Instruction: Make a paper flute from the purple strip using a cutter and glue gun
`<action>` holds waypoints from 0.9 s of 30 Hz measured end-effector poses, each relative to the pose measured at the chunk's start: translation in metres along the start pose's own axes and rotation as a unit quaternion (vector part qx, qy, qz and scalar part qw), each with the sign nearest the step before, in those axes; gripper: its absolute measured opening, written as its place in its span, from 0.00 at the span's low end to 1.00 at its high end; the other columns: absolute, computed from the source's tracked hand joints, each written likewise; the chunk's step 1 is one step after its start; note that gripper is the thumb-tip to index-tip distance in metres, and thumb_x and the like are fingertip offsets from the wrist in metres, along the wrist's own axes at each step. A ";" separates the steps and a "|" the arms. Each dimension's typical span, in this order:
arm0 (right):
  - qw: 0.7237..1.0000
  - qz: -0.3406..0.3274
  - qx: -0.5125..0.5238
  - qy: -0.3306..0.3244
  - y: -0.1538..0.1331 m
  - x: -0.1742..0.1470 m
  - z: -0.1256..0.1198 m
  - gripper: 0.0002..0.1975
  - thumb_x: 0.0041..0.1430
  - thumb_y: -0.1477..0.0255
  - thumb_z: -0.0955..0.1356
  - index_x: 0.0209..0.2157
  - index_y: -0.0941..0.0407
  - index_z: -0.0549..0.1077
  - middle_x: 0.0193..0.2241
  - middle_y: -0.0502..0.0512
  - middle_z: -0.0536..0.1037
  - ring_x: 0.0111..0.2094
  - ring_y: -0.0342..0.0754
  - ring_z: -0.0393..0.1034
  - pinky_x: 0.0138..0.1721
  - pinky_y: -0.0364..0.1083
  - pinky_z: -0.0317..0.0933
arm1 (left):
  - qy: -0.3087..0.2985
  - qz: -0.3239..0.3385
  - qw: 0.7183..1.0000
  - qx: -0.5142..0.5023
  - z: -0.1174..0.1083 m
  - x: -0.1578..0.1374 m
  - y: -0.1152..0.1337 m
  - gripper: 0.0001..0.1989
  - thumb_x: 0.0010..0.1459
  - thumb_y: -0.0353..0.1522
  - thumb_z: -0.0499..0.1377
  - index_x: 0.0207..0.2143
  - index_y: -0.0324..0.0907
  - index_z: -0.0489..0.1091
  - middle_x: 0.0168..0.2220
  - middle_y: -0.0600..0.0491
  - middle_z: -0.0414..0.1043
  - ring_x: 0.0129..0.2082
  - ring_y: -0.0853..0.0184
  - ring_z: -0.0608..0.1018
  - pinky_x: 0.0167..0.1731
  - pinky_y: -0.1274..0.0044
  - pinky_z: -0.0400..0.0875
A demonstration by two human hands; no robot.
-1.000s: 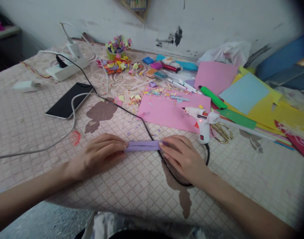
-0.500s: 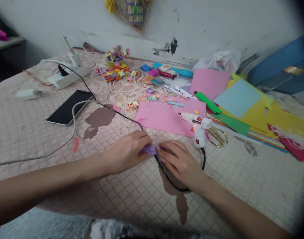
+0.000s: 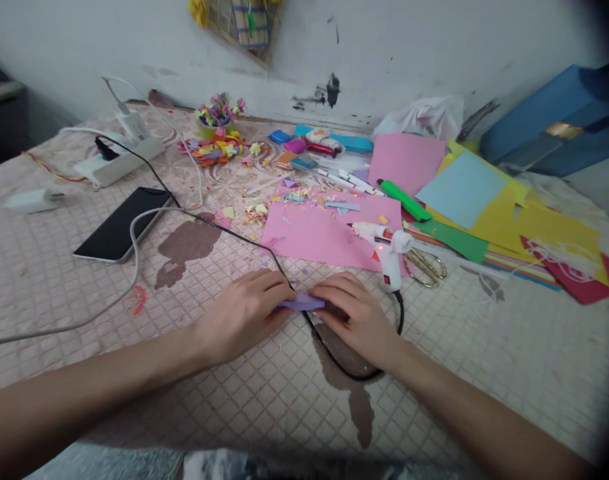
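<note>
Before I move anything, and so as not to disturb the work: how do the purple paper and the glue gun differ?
The purple paper is being held; the glue gun is not. The purple paper is narrow and folded; the glue gun is bulkier and white. The glue gun shows a small red light; the purple paper has none. Both show over the same tablecloth.

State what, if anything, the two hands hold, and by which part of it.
A purple strip: the left hand holds its left end. The right hand is at its right end; whether it grips there cannot be told.
</note>
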State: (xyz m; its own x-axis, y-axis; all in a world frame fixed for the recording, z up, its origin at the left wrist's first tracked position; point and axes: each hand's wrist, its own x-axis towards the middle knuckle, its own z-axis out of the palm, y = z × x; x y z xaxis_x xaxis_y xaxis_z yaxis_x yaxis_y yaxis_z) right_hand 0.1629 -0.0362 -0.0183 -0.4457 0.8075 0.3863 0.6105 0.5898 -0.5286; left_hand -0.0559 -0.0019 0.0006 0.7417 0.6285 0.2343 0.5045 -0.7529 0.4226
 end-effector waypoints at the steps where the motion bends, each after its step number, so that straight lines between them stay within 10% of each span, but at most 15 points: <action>1: 1.000 -0.003 -0.001 0.001 0.000 0.001 0.000 0.11 0.58 0.77 0.67 0.43 0.56 0.71 0.39 0.56 0.76 0.42 0.51 0.66 0.45 0.52 0.63 | 0.003 0.006 1.000 0.005 0.000 0.000 0.000 0.06 0.57 0.26 0.56 0.38 0.39 0.69 0.36 0.51 0.70 0.37 0.65 0.72 0.37 0.72 0.70; 27: 0.998 -0.019 -0.065 -0.010 0.004 0.001 -0.001 0.11 0.63 0.73 0.63 0.40 0.57 0.76 0.37 0.57 0.75 0.40 0.50 0.66 0.42 0.51 0.64 | 0.027 0.060 0.995 0.080 0.002 -0.002 -0.004 0.10 0.62 0.32 0.53 0.41 0.40 0.71 0.37 0.50 0.73 0.38 0.65 0.74 0.38 0.71 0.72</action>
State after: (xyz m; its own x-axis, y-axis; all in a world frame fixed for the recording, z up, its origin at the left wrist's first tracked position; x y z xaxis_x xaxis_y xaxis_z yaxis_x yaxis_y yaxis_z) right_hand 0.1659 -0.0331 -0.0196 -0.4822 0.7853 0.3883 0.6727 0.6158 -0.4101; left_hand -0.0583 -0.0003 -0.0033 0.7782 0.5385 0.3232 0.4812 -0.8419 0.2442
